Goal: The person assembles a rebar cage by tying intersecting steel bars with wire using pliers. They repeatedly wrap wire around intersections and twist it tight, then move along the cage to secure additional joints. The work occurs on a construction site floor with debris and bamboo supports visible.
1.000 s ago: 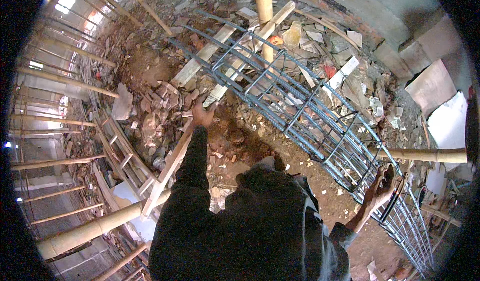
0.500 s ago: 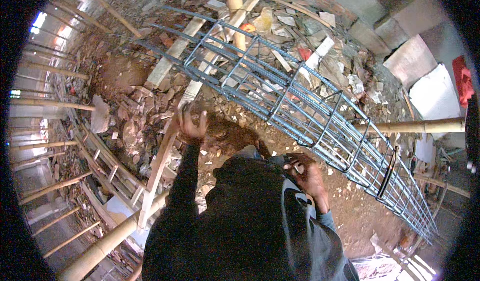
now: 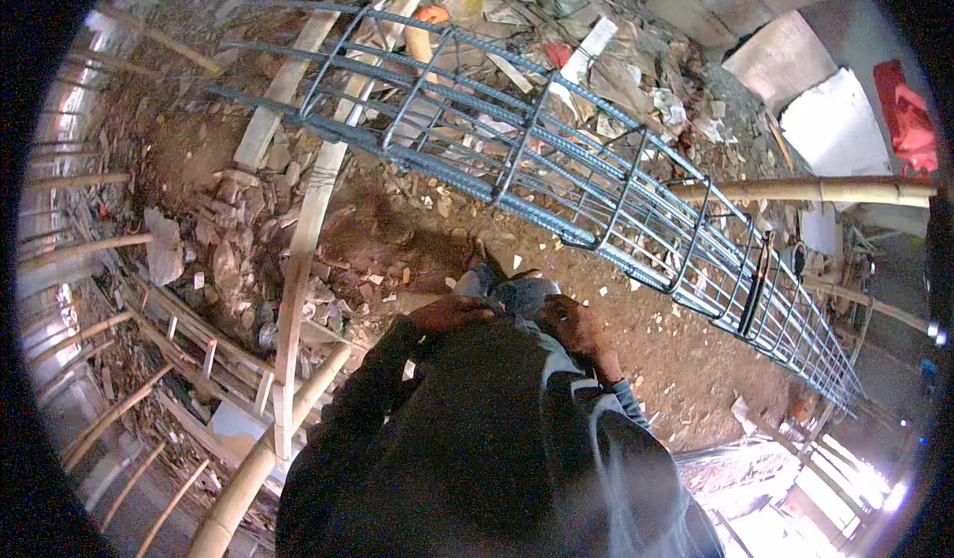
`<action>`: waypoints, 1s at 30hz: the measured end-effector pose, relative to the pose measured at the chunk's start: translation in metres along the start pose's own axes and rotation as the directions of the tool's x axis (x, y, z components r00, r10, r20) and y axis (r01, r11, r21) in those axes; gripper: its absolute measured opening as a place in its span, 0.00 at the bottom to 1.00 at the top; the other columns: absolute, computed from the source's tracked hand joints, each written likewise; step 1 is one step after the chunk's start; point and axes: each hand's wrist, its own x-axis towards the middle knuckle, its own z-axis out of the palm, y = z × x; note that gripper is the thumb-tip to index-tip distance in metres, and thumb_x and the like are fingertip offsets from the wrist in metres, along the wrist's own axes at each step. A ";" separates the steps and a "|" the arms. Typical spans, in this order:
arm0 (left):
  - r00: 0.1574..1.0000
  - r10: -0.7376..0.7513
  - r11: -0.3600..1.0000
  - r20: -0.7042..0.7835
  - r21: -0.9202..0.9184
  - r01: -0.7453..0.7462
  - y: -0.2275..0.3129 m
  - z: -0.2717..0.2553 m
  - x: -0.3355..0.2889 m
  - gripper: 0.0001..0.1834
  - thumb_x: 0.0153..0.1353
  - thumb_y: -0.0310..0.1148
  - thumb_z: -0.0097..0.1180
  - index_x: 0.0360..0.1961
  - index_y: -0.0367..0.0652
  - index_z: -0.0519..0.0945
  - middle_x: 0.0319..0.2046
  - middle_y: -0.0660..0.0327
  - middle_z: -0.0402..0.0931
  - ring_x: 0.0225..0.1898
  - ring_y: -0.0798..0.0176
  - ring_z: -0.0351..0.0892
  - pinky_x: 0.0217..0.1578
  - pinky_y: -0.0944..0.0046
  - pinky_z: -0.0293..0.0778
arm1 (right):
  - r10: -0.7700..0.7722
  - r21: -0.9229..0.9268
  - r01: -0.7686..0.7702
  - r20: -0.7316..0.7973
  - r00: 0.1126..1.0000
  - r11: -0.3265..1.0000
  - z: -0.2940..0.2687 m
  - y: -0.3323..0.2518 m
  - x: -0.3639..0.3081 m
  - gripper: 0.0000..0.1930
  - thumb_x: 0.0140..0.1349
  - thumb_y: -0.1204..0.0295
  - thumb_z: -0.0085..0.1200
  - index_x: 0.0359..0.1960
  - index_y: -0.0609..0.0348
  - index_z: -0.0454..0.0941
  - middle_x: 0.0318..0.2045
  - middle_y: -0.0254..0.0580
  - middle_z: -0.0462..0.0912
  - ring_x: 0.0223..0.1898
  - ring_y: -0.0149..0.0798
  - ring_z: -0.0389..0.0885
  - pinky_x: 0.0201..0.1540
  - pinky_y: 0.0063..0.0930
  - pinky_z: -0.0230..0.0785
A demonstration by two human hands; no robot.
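Observation:
My left hand (image 3: 452, 314) is at my waist, by the lower edge of my black top (image 3: 467, 409). Its fingers are together and point toward the middle; whatever they hold is hidden. Close by on the right, my right hand (image 3: 578, 327) is curled at the same edge, and its contents are too dark to make out. Ahead of both hands, apart from them, a long cage of steel reinforcing bars (image 3: 537, 151) with square stirrups slants from far left to near right. A pale wooden batten (image 3: 306, 230) supports its far left end.
Bamboo poles stand at the far side (image 3: 417, 41) and at the right (image 3: 815, 190); another bamboo pole (image 3: 263, 459) lies at lower left. Broken tile and rubble (image 3: 238, 230) cover the ground at left. Pale boards (image 3: 835, 121) lean against the wall at right, near red cloth (image 3: 904, 121).
My left hand has left the wooden batten and come back to my waist. My right hand has shifted slightly left. The view has turned, so the bar cage appears further left.

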 end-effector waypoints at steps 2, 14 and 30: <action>0.990 0.141 0.990 0.028 0.013 -0.141 0.007 0.011 0.013 0.32 0.77 0.59 0.53 0.64 0.41 0.82 0.57 0.49 0.84 0.62 0.50 0.81 0.66 0.56 0.72 | 0.044 -0.033 -0.045 -0.011 0.999 0.998 0.007 0.011 -0.014 0.27 0.73 0.55 0.63 0.62 0.64 0.80 0.56 0.55 0.88 0.57 0.53 0.88 0.59 0.42 0.79; 0.965 0.126 0.970 0.228 0.175 -0.168 0.036 0.053 0.093 0.27 0.72 0.40 0.66 0.65 0.34 0.80 0.61 0.50 0.83 0.63 0.56 0.79 0.65 0.55 0.73 | 0.341 0.328 -0.225 -0.358 0.869 0.917 0.024 0.028 -0.103 0.26 0.69 0.61 0.62 0.67 0.55 0.76 0.52 0.61 0.87 0.55 0.64 0.85 0.57 0.52 0.78; 0.597 -0.356 0.647 0.719 0.651 -0.397 0.128 0.364 0.224 0.27 0.72 0.42 0.65 0.62 0.31 0.80 0.58 0.46 0.84 0.58 0.53 0.84 0.59 0.53 0.79 | 0.862 0.818 -0.273 -0.474 0.180 0.507 0.179 0.096 -0.322 0.22 0.64 0.61 0.66 0.56 0.58 0.84 0.47 0.58 0.90 0.51 0.63 0.88 0.52 0.56 0.83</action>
